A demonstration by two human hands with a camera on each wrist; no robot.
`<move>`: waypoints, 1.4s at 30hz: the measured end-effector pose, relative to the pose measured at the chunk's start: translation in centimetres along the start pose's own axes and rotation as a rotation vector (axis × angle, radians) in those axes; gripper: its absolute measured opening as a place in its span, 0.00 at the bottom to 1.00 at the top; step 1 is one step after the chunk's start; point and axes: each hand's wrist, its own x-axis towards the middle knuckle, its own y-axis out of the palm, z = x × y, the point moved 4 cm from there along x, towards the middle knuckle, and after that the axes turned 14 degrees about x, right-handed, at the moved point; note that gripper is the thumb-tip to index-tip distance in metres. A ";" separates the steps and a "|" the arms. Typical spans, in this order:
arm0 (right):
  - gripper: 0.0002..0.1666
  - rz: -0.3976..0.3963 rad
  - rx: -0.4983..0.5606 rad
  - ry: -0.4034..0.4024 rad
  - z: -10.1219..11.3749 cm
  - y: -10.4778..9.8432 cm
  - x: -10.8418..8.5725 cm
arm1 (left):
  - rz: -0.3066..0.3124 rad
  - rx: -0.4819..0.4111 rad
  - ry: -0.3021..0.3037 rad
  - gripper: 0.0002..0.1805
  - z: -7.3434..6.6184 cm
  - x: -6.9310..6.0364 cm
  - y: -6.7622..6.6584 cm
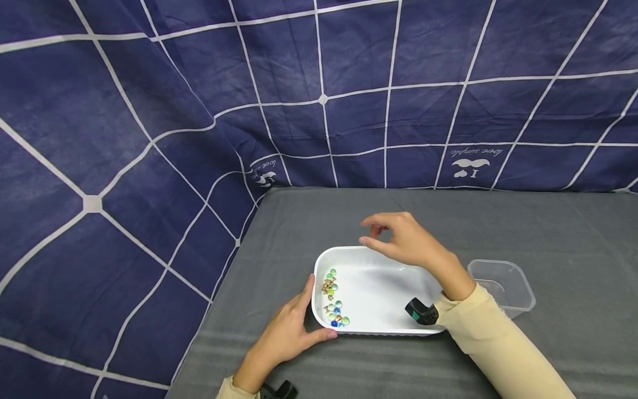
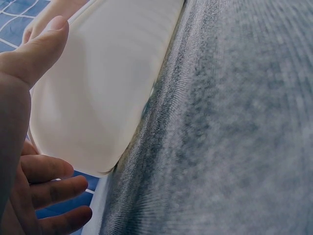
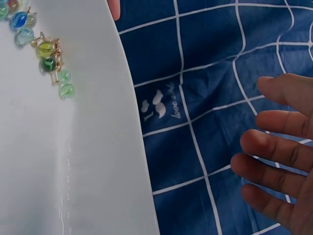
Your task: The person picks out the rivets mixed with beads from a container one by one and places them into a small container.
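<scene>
A white tray [image 1: 379,288] lies on the grey cloth, with glass marbles [image 1: 332,316] and small gold-coloured pieces [image 1: 327,286] along its left end. At that end my left hand [image 1: 286,332] grips the tray, thumb on the near edge and index finger along the left side. In the left wrist view the hand's lower fingers [image 2: 58,191] hang off the tray wall [image 2: 93,98]. Above the tray's far edge, my right hand [image 1: 406,241] hovers with fingers loosely bent and nothing in them. The right wrist view shows its fingers [image 3: 269,171] spread, apart from the tray [image 3: 102,147].
A clear plastic container [image 1: 503,285] stands right of the tray, partly behind my right forearm. Grey cloth [image 1: 309,216] covers the surface. A blue cloth with white lines [image 1: 359,122] hangs at the back and left.
</scene>
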 end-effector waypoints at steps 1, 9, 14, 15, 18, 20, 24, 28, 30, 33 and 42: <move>0.17 0.003 0.001 -0.002 0.1 0.1 0.2 | -0.001 -0.001 0.002 0.62 0.0 0.0 0.0; 0.17 0.024 0.008 -0.023 0.4 0.9 1.4 | 0.000 0.010 0.004 0.62 0.0 0.1 0.1; 0.18 0.024 0.026 -0.017 0.4 1.6 2.2 | 0.011 0.012 0.001 0.63 0.0 0.0 0.1; 0.18 0.025 0.033 -0.012 0.4 1.8 2.3 | 0.012 0.011 0.000 0.63 0.0 0.0 0.1; 0.18 0.034 0.050 0.000 0.3 2.5 2.8 | 0.020 0.009 -0.006 0.63 0.1 -0.1 0.1; 0.18 0.041 0.055 0.005 0.3 3.0 3.0 | 0.026 0.012 -0.012 0.63 0.1 -0.1 0.1; 0.15 0.048 0.064 0.014 -0.1 3.8 3.2 | 0.033 0.010 -0.017 0.63 -0.1 0.0 0.1; 0.13 0.048 0.085 0.023 -0.6 4.5 3.2 | 0.030 0.008 -0.013 0.63 -0.1 -0.1 0.1; 0.11 0.049 0.096 0.024 -0.8 4.7 3.1 | 0.022 0.010 -0.008 0.63 -0.1 -0.1 0.0; 0.07 0.064 0.118 0.035 -1.2 5.1 3.1 | 0.002 0.020 0.005 0.62 0.0 -0.1 0.0; 0.04 0.176 0.158 0.092 -1.9 6.5 2.9 | 0.002 0.033 0.007 0.62 -0.2 0.0 0.1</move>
